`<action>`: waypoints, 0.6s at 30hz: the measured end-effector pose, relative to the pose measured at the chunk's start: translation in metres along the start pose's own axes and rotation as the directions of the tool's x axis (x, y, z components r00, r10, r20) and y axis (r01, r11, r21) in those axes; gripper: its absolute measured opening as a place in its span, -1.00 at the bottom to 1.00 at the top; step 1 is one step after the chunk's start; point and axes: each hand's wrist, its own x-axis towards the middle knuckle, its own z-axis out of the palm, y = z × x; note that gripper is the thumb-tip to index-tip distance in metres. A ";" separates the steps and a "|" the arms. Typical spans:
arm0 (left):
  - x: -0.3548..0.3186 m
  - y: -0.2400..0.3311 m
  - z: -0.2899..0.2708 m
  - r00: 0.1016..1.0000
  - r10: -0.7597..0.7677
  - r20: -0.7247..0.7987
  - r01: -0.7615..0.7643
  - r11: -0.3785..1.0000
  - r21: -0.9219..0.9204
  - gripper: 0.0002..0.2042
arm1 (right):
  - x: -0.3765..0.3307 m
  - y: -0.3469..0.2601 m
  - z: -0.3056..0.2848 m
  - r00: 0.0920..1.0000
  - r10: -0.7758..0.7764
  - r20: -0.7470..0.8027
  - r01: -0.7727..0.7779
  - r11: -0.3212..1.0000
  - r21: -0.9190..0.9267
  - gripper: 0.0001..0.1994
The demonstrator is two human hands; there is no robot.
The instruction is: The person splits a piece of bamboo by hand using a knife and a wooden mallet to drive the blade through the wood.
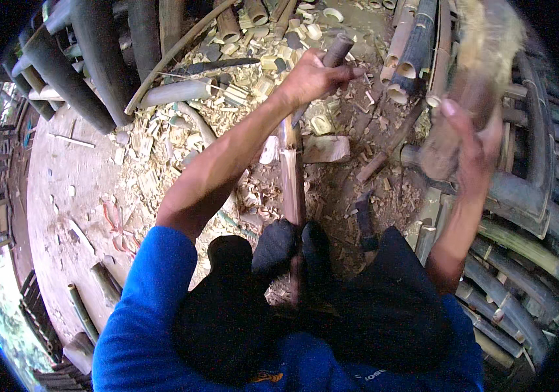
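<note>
My left hand (312, 80) is wrapped round the dark round handle (338, 49) of what looks like a chisel. Its blade points down to a narrow bamboo pole (290, 183) with a pale cut part, lying lengthwise between my feet. My arm hides some of the blade. On the right, my right hand (474, 140) is closed on a thick wooden mallet (446, 147), whose pale, frayed far end is smeared by motion. The mallet is apart from the chisel. Beside the pole, under the tool, lies a wood block (327, 149).
Pale wood chips (155, 157) cover the ground. Dark bamboo poles (93, 59) lean at the upper left; more bamboo (514, 313) is stacked at right. Cut bamboo tubes (407, 72) lie ahead. A dark tool (364, 222) is near my right foot, red-handled pliers (117, 225) at left.
</note>
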 end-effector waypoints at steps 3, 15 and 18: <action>0.002 0.002 -0.004 0.998 0.016 -0.061 -0.026 0.986 -0.167 -0.81 | -0.001 0.004 0.003 0.995 -0.023 0.099 0.025 1.000 -0.012 -0.38; 0.008 -0.002 -0.010 1.000 -0.016 -0.014 0.014 0.995 -0.102 -0.80 | -0.013 0.013 0.005 0.989 0.085 0.125 -0.088 0.996 0.021 -0.46; 0.004 0.000 -0.009 0.999 -0.033 -0.012 0.031 0.986 -0.164 -0.77 | -0.014 0.008 0.008 0.984 0.108 0.140 -0.116 0.992 0.051 -0.45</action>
